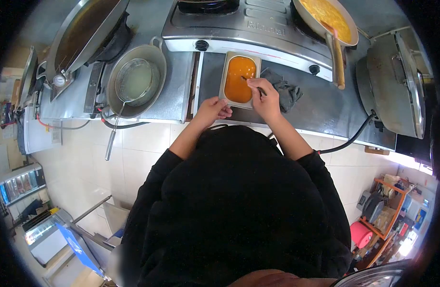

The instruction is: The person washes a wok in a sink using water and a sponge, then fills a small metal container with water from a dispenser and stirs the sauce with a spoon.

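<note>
A rectangular steel food pan (257,63) of orange liquid (240,79), which looks like beaten egg, stands on the metal counter in front of me. At its near left corner, my left hand (213,110) is closed on the rim with curled fingers. My right hand (266,99) is over the pan's right side, pinching a thin utensil (247,78). The tip of that utensil dips into the liquid, so its kind is hidden. Right beside the pan lies a crumpled dark grey cloth (284,91).
Behind the pan stands a gas stove (272,31) with a frying pan (356,36) of yellow food, its wooden-ended handle jutting toward me. A wire strainer (120,115) rests in a pot (157,57) at left. Farther left is a large wok (62,28); a lidded pot (383,86) stands right.
</note>
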`<action>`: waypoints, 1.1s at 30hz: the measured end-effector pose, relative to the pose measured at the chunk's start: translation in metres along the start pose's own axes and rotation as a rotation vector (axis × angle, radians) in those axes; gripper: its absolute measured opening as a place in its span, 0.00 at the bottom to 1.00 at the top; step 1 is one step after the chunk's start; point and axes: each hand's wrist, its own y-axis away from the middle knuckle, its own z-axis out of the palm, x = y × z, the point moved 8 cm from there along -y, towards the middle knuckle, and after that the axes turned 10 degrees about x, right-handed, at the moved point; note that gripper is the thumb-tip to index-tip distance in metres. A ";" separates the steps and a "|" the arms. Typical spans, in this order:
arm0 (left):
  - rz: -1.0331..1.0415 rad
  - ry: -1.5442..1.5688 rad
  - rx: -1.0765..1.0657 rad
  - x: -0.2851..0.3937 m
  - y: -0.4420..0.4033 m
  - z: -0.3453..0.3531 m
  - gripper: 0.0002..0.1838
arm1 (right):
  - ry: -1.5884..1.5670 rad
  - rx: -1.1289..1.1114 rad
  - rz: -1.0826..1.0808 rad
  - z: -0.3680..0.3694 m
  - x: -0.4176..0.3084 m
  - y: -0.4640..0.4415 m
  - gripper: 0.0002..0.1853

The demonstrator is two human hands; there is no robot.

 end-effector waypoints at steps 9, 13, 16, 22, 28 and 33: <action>-0.001 0.008 0.035 0.003 0.004 0.002 0.16 | -0.045 -0.006 0.205 0.006 0.014 0.007 0.07; -0.002 0.006 0.041 0.003 0.004 0.001 0.16 | 0.103 0.011 0.118 -0.001 0.001 0.001 0.04; -0.002 -0.014 0.025 0.001 0.002 0.000 0.17 | 0.116 -0.001 0.085 -0.003 -0.006 0.000 0.07; 0.008 0.011 0.029 0.002 0.003 0.001 0.16 | 0.202 -0.033 -0.119 -0.001 -0.024 -0.008 0.11; 0.001 0.002 0.029 0.003 0.003 0.002 0.16 | 0.269 -0.085 -0.101 0.008 -0.011 -0.010 0.06; -0.013 0.015 0.042 0.002 0.004 0.002 0.16 | 0.070 0.070 0.173 0.000 0.011 -0.006 0.03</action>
